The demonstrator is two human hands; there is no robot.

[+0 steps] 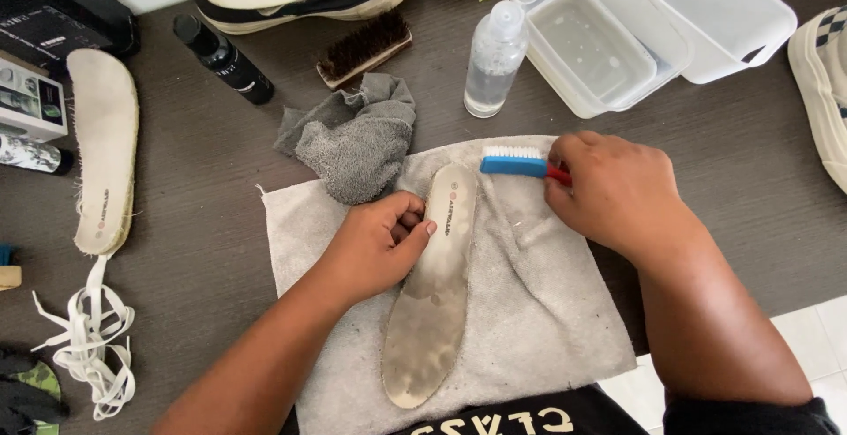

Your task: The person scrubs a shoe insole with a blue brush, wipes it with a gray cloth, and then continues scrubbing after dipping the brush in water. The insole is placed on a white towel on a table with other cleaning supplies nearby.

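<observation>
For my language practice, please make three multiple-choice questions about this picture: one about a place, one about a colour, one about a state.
1. Where does the dirty insole lie?
A. on the grey towel
B. inside the plastic tub
C. on the floor

2. What colour is the head of the brush in the right hand?
A. green
B. blue
C. black

3. What is the left hand doing?
A. hanging free
B. holding the bottle
C. pressing on the insole

Answers: 1 A, the towel lies under it. 2 B, blue with white bristles. 3 C, its fingers rest on the insole's edge.

Two insoles (434, 285) (104, 148), two brushes (520, 164) (363, 47) (one blue, one wooden), two cloths (538, 311) (357, 135), two bottles (492, 60) (225, 57)
</observation>
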